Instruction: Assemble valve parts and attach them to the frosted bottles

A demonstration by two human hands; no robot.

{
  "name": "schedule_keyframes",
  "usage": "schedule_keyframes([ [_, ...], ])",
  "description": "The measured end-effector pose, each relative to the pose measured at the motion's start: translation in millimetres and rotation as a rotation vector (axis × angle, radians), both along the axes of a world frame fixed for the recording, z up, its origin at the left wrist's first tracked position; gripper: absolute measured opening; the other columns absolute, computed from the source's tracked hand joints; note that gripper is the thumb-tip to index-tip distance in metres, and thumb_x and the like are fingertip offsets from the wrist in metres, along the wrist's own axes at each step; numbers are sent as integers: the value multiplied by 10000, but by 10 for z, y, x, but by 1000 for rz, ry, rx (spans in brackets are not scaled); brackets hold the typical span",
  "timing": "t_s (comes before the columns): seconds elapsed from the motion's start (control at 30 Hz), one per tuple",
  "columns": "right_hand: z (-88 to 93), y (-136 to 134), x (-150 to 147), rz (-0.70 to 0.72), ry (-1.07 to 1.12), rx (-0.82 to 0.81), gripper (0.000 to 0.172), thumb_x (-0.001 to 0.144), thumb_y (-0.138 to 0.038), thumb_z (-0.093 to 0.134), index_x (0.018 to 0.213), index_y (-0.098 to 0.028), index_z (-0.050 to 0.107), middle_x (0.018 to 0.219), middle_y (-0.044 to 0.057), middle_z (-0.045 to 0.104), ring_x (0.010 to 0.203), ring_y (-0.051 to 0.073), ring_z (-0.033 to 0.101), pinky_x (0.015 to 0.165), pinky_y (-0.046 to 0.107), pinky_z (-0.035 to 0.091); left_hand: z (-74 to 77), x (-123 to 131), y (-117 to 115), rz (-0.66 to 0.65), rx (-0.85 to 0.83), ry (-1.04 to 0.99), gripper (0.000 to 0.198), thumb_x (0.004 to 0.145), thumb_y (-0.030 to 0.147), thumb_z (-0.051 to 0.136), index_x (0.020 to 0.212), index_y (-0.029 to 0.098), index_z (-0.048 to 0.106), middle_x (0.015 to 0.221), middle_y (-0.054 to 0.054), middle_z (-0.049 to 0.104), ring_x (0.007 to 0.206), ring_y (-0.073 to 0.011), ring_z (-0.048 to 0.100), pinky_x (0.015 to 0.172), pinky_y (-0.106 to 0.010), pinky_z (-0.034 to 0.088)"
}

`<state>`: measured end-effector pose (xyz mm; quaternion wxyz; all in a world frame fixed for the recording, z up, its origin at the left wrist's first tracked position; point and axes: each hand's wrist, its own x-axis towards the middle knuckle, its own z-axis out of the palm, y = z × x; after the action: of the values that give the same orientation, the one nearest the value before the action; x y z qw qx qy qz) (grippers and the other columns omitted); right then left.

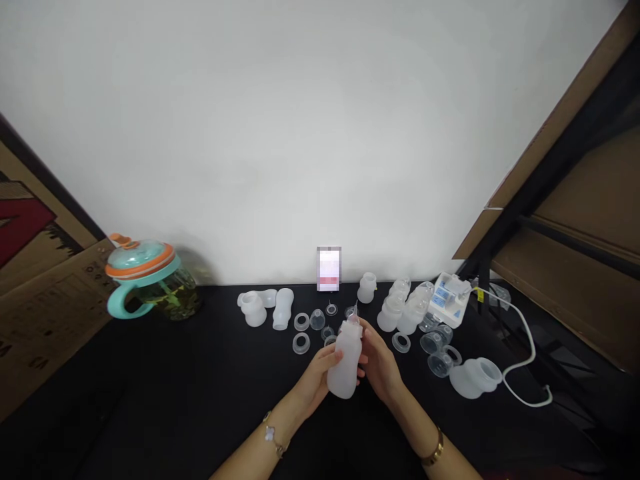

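A frosted white baby bottle (344, 368) tilts slightly in front of me, with a clear nipple (353, 319) at its top. My left hand (316, 375) is closed around the bottle's body, thumb across the front. Up at the collar, my right hand (384, 365) grips the bottle from the right side, its fingertips partly hidden behind it. Just beyond lie clear collar rings (301, 343), a small clear dome cap (317, 319) and a nipple part with a thin stem (331, 309). Another ring (401, 343) rests to the right of my hands.
White bottles (254, 311) stand and lie at the back left; several capped bottles (391, 313) cluster right of centre. Clear cups (440, 365), a wide bottle (470, 379), a white device (450, 300) and its cable (531, 347) fill the right. A teapot (170, 290) stands left; a phone (329, 269) leans on the wall.
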<state>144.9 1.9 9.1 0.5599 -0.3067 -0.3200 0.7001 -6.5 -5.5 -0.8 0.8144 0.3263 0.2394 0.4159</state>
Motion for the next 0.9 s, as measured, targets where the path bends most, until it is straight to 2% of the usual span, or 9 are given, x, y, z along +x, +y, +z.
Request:
schedule_keyframes([
  [0.13, 0, -22, -5, 93, 45, -56, 468, 863, -542, 650, 1193, -210, 665, 622, -34, 559, 394, 85, 390, 318, 196, 385, -16, -38, -7, -86, -22, -80, 523, 898, 469, 606, 1194, 43, 676, 1077, -243, 733, 939, -338, 711, 825, -426, 537],
  [0.27, -54, -24, 5, 157, 22, -86, 520, 868, -589, 619, 1162, -167, 695, 550, -35, 553, 334, 76, 351, 290, 203, 375, -14, -50, -2, -148, -2, -96, 560, 915, 494, 563, 1222, 37, 663, 1099, -248, 726, 946, -340, 711, 797, -405, 537],
  [0.4, -68, -29, 6, 154, 0, -91, 518, 862, -590, 628, 1128, -154, 713, 637, 10, 640, 336, 67, 361, 282, 198, 365, -28, -48, -5, -164, 2, -90, 581, 911, 512, 563, 1231, 36, 654, 1113, -250, 719, 972, -347, 704, 805, -408, 532],
  [0.5, -41, -40, 2, 142, -3, -76, 498, 867, -567, 634, 1152, -166, 709, 731, 34, 683, 369, 70, 398, 292, 193, 383, -40, -48, -10, -157, 3, -86, 567, 910, 504, 567, 1219, 36, 653, 1106, -247, 720, 978, -348, 702, 815, -416, 533],
  [0.73, -28, -44, 4, 137, -16, -6, 544, 883, -571, 618, 1224, -150, 674, 500, -42, 522, 377, 113, 419, 353, 233, 431, 39, -35, -24, -83, -19, -25, 519, 869, 494, 651, 1145, 55, 684, 996, -210, 743, 848, -310, 721, 736, -373, 543],
  [0.8, -32, -37, 2, 137, -12, 10, 515, 896, -550, 613, 1211, -149, 680, 490, -49, 500, 385, 113, 408, 364, 234, 427, 41, -31, -21, -72, -12, -23, 521, 864, 497, 663, 1147, 61, 683, 992, -205, 742, 858, -314, 723, 739, -374, 544],
  [0.9, -26, -28, 0, 127, -10, 30, 459, 904, -518, 612, 1169, -154, 701, 537, -25, 543, 410, 111, 395, 371, 228, 408, 6, -27, -10, -51, 8, -16, 490, 868, 478, 674, 1144, 72, 685, 1014, -202, 741, 882, -316, 725, 780, -388, 547],
])
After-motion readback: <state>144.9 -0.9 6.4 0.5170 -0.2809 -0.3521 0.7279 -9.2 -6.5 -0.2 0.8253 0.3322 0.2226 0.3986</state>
